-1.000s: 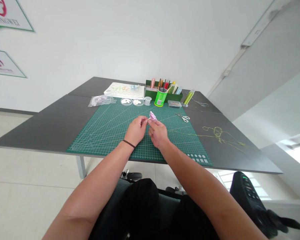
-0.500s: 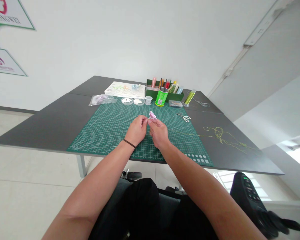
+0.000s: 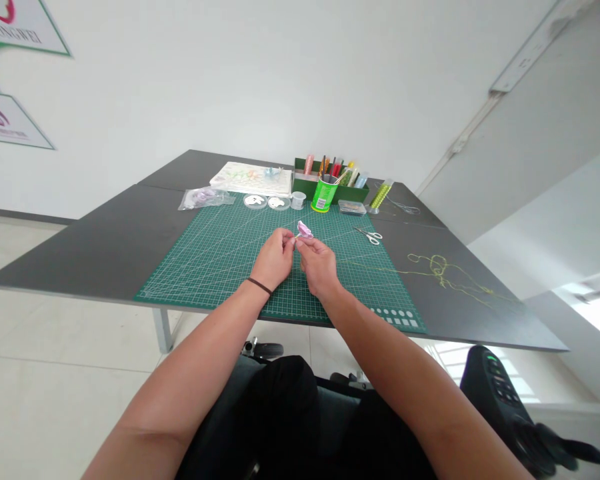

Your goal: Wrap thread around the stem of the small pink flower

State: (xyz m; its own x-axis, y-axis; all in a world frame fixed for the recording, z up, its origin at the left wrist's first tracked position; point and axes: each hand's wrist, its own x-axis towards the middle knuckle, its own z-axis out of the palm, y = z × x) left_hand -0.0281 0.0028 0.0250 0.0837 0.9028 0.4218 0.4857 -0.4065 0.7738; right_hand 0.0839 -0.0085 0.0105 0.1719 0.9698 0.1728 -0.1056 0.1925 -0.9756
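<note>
Head view: L hand (image 3: 274, 260) and R hand (image 3: 318, 267) meet mid-frame above a green cutting mat (image 3: 200, 283). Fingers (image 3: 291, 243) on both hands are pressed together, pinching a thin stem-like bit just under a small lilac flower (image 3: 305, 230), which sits above the fingertips, clear of the mat. Material is too small to tell. Best hold looks low on the stem, w/ pressure off the petals and hands close together for control. Upper centre on the dark counter (image 3: 105, 247): green caddy (image 3: 353, 195) w/ pens and a green cup (image 3: 323, 195). R of mat: scissors (image 3: 373, 236), loose yellow-green thread (image 3: 440, 270). Upper L: clear plastic bag (image 3: 203, 198).
</note>
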